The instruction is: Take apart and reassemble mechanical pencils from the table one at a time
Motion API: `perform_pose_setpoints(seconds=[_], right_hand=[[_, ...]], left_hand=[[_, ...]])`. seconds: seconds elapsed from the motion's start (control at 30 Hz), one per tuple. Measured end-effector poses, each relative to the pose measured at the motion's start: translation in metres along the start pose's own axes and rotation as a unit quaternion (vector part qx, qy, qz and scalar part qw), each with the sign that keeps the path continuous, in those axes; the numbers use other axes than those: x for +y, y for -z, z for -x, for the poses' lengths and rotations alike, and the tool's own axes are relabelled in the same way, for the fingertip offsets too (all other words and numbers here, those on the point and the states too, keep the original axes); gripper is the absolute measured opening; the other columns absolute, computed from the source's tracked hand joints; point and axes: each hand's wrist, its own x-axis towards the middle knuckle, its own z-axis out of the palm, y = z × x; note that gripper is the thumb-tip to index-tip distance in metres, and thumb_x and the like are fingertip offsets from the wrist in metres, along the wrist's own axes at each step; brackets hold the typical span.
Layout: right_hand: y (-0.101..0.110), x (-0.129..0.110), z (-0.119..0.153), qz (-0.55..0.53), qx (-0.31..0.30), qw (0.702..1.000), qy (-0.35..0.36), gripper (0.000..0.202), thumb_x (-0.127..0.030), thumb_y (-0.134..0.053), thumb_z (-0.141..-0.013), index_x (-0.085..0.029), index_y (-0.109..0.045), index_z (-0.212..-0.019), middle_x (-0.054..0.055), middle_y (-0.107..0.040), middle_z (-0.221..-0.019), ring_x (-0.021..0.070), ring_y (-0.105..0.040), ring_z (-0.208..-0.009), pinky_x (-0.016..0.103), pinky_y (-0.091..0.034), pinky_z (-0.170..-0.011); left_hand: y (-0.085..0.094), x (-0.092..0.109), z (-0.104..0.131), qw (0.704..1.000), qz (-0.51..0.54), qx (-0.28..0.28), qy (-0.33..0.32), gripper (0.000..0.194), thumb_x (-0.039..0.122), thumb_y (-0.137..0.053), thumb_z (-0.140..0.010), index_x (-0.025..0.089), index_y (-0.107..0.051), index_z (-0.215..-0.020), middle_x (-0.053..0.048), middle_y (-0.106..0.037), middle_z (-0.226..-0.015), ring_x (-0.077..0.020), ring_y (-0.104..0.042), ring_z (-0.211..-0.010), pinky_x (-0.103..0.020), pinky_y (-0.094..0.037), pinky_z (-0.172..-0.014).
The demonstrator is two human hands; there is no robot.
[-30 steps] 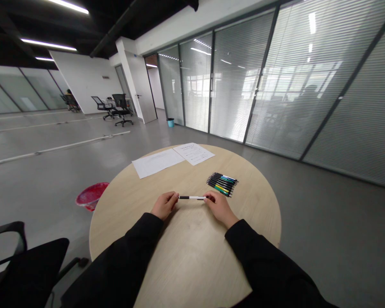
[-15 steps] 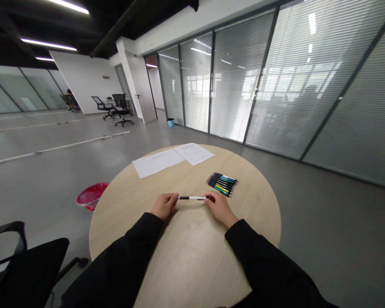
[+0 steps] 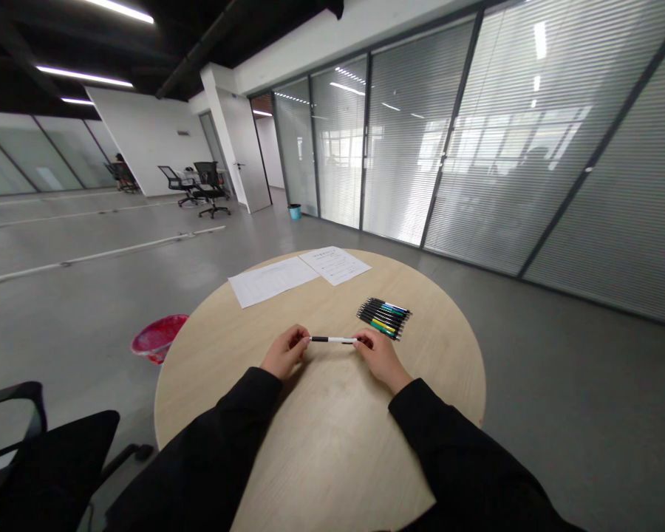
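A pen (image 3: 333, 340), white with a black grip section, lies level between my hands just over the table. My left hand (image 3: 286, 350) pinches its dark end between thumb and finger. At the other end, my right hand (image 3: 381, 357) is closed on the pen, its fingertips hiding that tip. Just beyond my right hand, several pens (image 3: 384, 318) lie side by side on the tabletop, mostly black with some blue, green and yellow barrels.
Two printed sheets, a left paper (image 3: 273, 282) and a right paper (image 3: 337, 266), lie at the far side of the round wooden table (image 3: 332, 443). Left of it are a red basin (image 3: 158, 337) on the floor and a black chair (image 3: 60, 458).
The fingers of my left hand have shifted and curled a little higher at the pen's dark end. The pen stays almost in place, and my right hand has barely moved.
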Motion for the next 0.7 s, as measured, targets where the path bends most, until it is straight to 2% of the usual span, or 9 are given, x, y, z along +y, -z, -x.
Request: perform_pose_setpoints(seconds=[0.3,0.7], right_hand=[[0.0003,-0.0018,0.0,0.005,0.0,1.0,-0.003,0.014,-0.025,-0.059,-0.084,-0.019,-0.071,-0.087,0.002,-0.068,-0.078,0.0164,-0.058,-0.069,0.027,-0.042,-0.063],[0.0003,-0.002,0.0005,-0.003,0.008,1.0,-0.007,0.017,-0.026,-0.059,-0.083,-0.019,-0.072,-0.092,0.001,-0.067,-0.076,0.016,-0.056,-0.068,0.026,-0.042,-0.063]], left_hand=[[0.0016,0.0051,0.0007,0.996,-0.081,0.023,0.001,0.038,0.054,-0.051,-0.089,0.02,-0.054,-0.072,0.005,-0.05,-0.054,-0.0116,-0.043,-0.048,-0.024,-0.035,-0.05],[0.0005,0.0069,0.0008,0.997,-0.059,0.048,0.02,0.04,0.057,-0.05,-0.088,0.02,-0.052,-0.073,0.005,-0.049,-0.054,-0.0107,-0.041,-0.047,-0.023,-0.034,-0.047]])
